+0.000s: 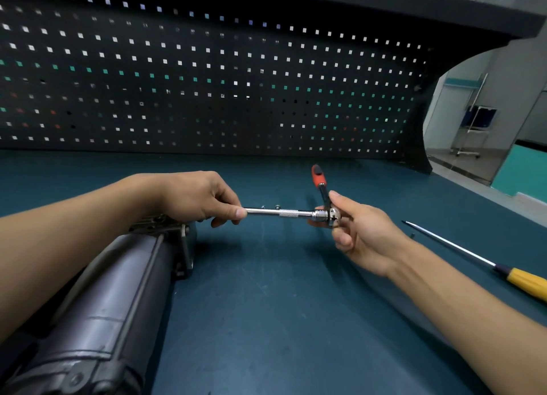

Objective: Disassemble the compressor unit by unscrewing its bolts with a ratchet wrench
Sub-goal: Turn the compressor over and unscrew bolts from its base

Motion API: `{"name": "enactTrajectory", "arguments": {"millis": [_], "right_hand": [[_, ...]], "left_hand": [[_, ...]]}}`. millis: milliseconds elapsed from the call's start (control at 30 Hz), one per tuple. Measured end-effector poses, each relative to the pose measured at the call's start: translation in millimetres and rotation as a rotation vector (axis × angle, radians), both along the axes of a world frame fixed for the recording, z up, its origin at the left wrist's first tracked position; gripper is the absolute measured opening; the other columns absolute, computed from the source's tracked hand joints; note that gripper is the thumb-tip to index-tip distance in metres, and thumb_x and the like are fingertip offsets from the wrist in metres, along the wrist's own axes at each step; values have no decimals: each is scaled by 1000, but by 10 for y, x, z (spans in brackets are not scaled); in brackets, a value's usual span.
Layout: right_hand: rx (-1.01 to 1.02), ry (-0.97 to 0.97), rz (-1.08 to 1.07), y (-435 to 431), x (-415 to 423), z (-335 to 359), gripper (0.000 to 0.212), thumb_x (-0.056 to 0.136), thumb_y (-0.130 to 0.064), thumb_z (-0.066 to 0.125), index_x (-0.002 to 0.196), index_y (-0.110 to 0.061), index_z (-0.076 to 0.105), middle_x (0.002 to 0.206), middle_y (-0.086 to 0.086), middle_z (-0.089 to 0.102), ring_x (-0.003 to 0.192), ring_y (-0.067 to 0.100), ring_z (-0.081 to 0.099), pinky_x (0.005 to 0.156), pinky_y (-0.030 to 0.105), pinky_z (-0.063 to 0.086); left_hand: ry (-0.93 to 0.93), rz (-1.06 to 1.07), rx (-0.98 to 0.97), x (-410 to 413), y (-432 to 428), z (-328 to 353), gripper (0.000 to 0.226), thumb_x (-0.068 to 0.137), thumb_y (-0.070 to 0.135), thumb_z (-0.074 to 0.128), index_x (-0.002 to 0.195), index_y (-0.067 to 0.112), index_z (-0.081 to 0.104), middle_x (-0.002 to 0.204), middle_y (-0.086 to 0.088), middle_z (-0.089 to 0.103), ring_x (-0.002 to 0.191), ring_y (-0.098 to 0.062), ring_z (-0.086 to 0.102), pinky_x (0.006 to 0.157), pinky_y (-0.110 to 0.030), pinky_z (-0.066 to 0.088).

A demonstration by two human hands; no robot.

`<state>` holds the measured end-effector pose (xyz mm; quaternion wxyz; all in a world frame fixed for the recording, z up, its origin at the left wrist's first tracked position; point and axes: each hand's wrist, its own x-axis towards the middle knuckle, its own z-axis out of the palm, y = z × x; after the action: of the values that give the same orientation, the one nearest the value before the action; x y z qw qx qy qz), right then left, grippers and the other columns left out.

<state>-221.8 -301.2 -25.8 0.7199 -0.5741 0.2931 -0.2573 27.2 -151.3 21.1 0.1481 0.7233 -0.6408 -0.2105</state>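
Ratchet wrench [323,194], chrome with red-black handle, is held just right of the dark grey cylindrical compressor unit [112,300]; left hand [195,196] pinches the tip of its extension bar [284,213], right hand [364,235] grips its head.

Compressor unit [97,314] partly beyond lower-left edge.

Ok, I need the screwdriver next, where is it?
The screwdriver lies on the green bench at the right of the head view, just past the right hand, its yellow handle at the frame edge.
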Motion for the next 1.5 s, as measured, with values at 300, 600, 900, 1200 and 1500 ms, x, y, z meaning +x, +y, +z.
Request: {"name": "enactTrajectory", "arguments": {"millis": [300,600,900,1200,1500], "right_hand": [[-19,-31,62,-2,-10,1,41,71,-46,73,95,-14,64,100,19,76,39,11,46,41,18,44],[-129,-108,115,-29,-91,53,41,74,-21,72,114,-13,65,109,9,76,56,15,63,47,18,47],[-205,-144,85,50,-82,47,20,64,-10,77,79,-23,75,99,0,75,69,17,66,56,21,49],[-229,-179,113,132,-52,6,18,66,-10,76,61,-25,70,101,-4,70,69,9,61,62,23,46],[-198,-87,51,142,-17,29,31,52,-35,85,77,-21,73,91,2,69,66,12,67,50,18,45]], "left_hand": [[2,12,-5,-21,4,14,24,91,54,58,79,37,72,65,9,64,54,-5,47,55,-14,39],[11,17,-13,-35,8,12,19,90,52,61,78,40,70,63,9,61,52,-5,45,51,-13,37],[-41,41,19,-30,2,10,26,84,63,60,78,40,70,65,11,63,55,-6,48,58,-20,41],[191,184,-15,-35,33,63,67,100,59,27,90,16,77,77,-4,74,61,-12,57,58,-22,47],[168,92,23,24,44,54,34,91,44,62,88,14,77,75,1,73,63,-9,55,63,-21,45]]}}
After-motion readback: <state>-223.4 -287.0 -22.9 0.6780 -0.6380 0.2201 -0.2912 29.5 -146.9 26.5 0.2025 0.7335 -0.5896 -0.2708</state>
